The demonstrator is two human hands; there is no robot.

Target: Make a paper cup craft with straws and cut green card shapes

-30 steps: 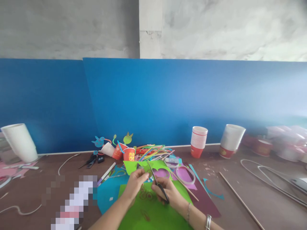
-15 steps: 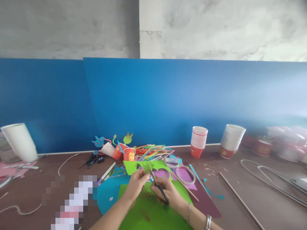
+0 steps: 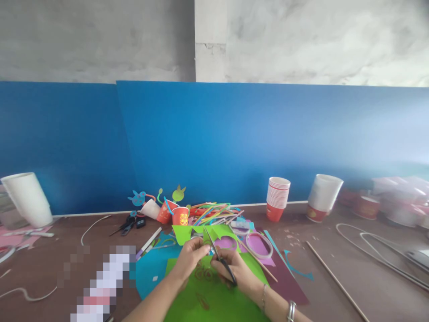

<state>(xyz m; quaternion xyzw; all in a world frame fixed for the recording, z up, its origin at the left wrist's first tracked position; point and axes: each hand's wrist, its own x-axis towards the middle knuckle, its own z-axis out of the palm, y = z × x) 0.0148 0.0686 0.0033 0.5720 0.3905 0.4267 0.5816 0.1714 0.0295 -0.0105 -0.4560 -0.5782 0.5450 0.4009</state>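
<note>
My right hand (image 3: pixel 231 266) is closed round the black handles of a pair of scissors (image 3: pixel 229 272). The blades point up and away, close beside the fingertips of my left hand (image 3: pixel 192 257). That hand pinches a small piece of green paper (image 3: pixel 207 242), mostly hidden by the fingers and hard to make out against the green behind it. Beneath both hands lies a green sheet (image 3: pixel 187 299) with brownish drawn outlines, among them round shapes (image 3: pixel 203 272). Just beyond the hands, a green paper offcut (image 3: pixel 181 235) with cut-out gaps lies over purple paper.
Colourful straws (image 3: pixel 214 212) are heaped at the back, beside a decorated red paper cup (image 3: pixel 180 216). Tape rolls (image 3: pixel 271 250) and a thin stick (image 3: pixel 335 279) lie to the right. Stacked paper cups (image 3: pixel 278 197) stand near the blue partition (image 3: pixel 234 134). Blue paper (image 3: pixel 147 273) spreads leftward.
The green piece at my left fingertips has turned and shows less now. My left hand has shifted very slightly; the scissors stay almost in place.
</note>
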